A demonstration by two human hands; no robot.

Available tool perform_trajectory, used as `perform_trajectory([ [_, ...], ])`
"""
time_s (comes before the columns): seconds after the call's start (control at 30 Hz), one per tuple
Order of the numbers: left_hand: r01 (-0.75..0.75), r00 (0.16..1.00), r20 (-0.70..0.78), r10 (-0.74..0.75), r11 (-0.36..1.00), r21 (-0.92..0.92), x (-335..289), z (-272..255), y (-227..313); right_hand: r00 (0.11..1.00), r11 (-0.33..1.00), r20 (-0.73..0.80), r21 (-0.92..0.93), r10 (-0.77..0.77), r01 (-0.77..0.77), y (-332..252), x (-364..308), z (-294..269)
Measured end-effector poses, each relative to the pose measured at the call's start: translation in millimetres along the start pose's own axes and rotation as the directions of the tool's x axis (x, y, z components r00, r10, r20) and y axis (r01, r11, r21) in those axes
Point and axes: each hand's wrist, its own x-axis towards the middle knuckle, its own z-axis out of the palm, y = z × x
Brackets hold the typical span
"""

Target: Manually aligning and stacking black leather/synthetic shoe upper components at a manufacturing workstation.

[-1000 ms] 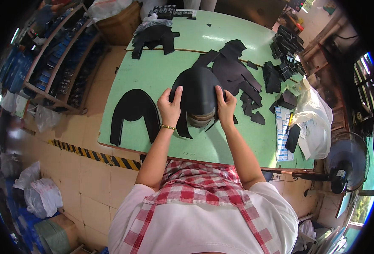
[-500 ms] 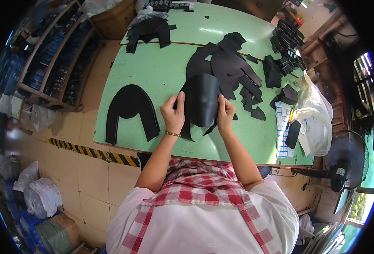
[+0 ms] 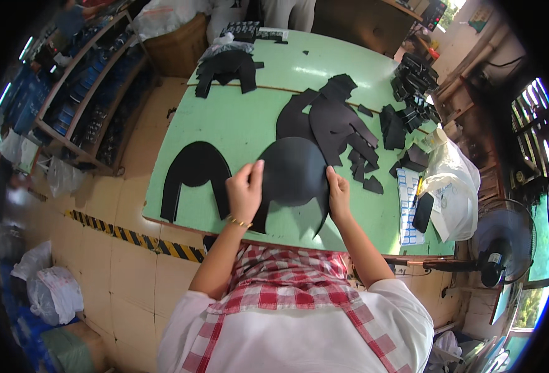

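A black horseshoe-shaped sheet piece (image 3: 293, 171) is held up over the green table, its two legs hanging toward my body. My left hand (image 3: 245, 189) is closed on its left edge, thumb on top. On the opposite edge my right hand (image 3: 338, 191) grips with the thumb uppermost. To the left lies a stack of matching black horseshoe-shaped pieces (image 3: 195, 165), flat on the tabletop. Just beyond the held piece is a loose heap of dark cut pieces (image 3: 343, 124), partly covered by it.
The green table (image 3: 268, 112) also bears another black pile (image 3: 227, 67) at the far left and black folded parts (image 3: 414, 81) at the far right. A phone (image 3: 422, 212) and a white plastic bag (image 3: 451, 186) lie near the right edge, beside a fan (image 3: 498, 248). Someone's legs (image 3: 287, 12) show behind the table.
The held piece was bent into a curve and is now spread flatter and wider. My hands have moved apart a little. The whole view has shifted, bringing a person's legs into sight.
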Motion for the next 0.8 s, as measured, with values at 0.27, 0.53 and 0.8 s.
perform_trajectory([
  [0.27,0.114,0.993,0.004,-0.115,0.984,0.136,101.8,-142.5,-59.3,0.896,0.587,0.242,-0.687,-0.373,0.429,-18.2,208.1,-85.9],
  [0.53,0.02,0.996,0.039,-0.078,0.636,0.771,79.0,-159.7,-178.8,1.0,0.123,0.017,-0.992,-0.018,0.019,15.4,271.7,-95.4],
  [0.8,-0.25,0.967,0.167,0.19,0.827,0.503,94.0,-92.0,-127.8,0.954,0.184,0.189,-0.955,-0.232,0.233,-19.4,269.2,-87.8],
])
